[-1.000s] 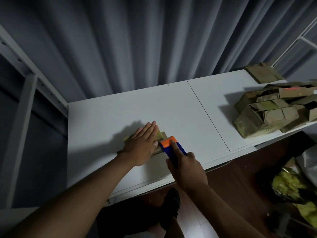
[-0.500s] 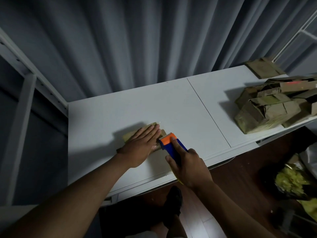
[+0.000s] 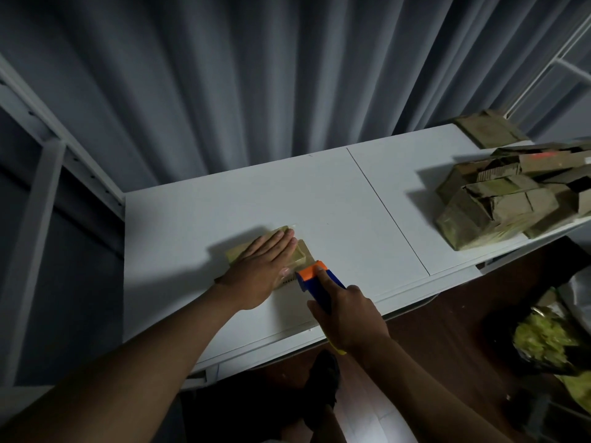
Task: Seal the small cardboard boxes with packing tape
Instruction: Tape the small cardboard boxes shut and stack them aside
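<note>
While the flat left hand [image 3: 262, 266] presses the box [image 3: 302, 254], the right hand [image 3: 347, 318] grips the dispenser [image 3: 315, 279]; stacked boxes [image 3: 505, 199] lie well apart.

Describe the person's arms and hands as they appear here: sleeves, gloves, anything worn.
Both arms are bare from the bottom edge of the head view to the fingertips; no sleeve shows in frame. The left hand and right hand wear no gloves, and no watch, bracelet or ring is visible on either wrist or on the fingers that show. The light is dim, so fine marks cannot be made out.
</note>
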